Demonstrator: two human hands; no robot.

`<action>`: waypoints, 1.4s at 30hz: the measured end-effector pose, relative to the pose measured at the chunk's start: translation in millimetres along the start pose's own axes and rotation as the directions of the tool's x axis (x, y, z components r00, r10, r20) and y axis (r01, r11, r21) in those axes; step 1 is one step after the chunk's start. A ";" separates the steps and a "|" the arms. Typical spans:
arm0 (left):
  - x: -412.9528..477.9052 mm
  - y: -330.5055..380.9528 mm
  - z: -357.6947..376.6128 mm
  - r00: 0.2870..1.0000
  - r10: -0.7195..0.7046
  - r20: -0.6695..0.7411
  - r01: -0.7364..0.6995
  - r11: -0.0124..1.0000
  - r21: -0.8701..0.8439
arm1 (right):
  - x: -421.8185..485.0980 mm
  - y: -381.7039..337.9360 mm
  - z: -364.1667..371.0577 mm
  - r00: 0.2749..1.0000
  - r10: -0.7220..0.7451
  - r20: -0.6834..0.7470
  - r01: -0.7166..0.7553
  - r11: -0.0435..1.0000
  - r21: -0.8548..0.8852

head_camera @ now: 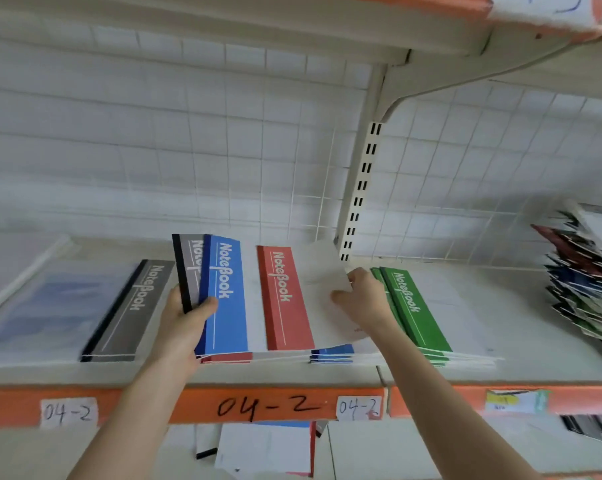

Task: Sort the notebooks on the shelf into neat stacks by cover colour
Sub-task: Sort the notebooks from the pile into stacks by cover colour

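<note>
Centrally on the shelf (292, 375) lay the unsorted notebooks: a red notebook (285, 299) on top, with the lower blue notebooks (330, 355) poking out beneath. The left grip (185, 317) was clenched round a grey notebook (188, 268), tilted up off the pile and likely bound for the grey stack (133, 306) just to the left. Its thumb lay across the edge of a top blue notebook (223, 292); couldn't tell if that one was held too. The right grip (361, 299) pinched the red notebook's white cover edge, probably to lift it clear. The green stack (413, 306) sat just beside it, looking sorted. A messy pile (583, 278) sat far right, contents blurred.
</note>
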State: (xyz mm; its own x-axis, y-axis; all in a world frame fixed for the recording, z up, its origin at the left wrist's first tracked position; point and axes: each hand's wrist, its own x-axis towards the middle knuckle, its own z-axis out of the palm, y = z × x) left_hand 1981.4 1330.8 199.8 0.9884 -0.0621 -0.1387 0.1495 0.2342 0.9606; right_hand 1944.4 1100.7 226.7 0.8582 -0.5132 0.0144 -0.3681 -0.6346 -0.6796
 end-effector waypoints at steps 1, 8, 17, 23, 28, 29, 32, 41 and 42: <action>1.2 2.5 -12.1 1.000 -0.006 -0.024 0.006 1.000 -0.001 | 0.1 -1.4 4.9 1.000 0.012 0.017 -0.011 0.999 -0.051; 9.6 16.7 -88.1 0.986 -0.094 -0.140 0.089 0.995 -0.039 | -5.9 -16.6 37.2 1.000 0.012 -0.013 -0.015 0.961 -0.275; 10.6 36.4 -138.5 0.986 -0.138 -0.097 0.136 0.990 -0.022 | -23.8 -43.0 80.5 1.000 0.023 0.019 -0.015 0.925 -0.380; 6.4 39.0 -141.8 0.988 -0.145 -0.050 0.145 0.989 -0.009 | -39.1 -56.1 85.2 0.989 -0.103 -0.101 0.064 0.940 -0.336; 0.0 39.0 -120.0 0.994 -0.086 0.071 0.091 0.993 -0.076 | -67.2 -91.2 83.3 0.970 0.044 0.240 -0.143 0.900 0.412; -2.2 37.6 -112.7 0.995 -0.059 0.086 0.066 0.995 -0.080 | -72.1 -93.9 82.0 0.936 0.057 0.348 -0.224 0.859 0.460; -9.8 32.0 -88.0 0.993 0.026 0.111 -0.019 0.997 -0.069 | -75.9 -87.1 81.5 0.930 0.061 0.362 -0.236 0.854 0.464; -18.1 16.5 -36.2 0.984 -0.006 0.178 0.014 0.999 -0.039 | -51.5 -18.2 20.7 0.963 0.244 -0.114 -0.183 0.904 0.386; -17.9 15.4 -32.7 0.982 -0.016 0.189 0.022 0.999 -0.030 | -48.2 -9.4 11.0 0.956 0.249 -0.155 -0.179 0.914 0.363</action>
State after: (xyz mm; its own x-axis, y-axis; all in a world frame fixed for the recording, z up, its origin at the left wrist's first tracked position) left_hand 1966.9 1367.2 209.2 0.9629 -0.2482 -0.1063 0.1723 0.2615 0.9497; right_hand 1910.4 1137.8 224.4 0.6734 -0.7381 -0.0416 -0.3601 -0.2783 -0.8904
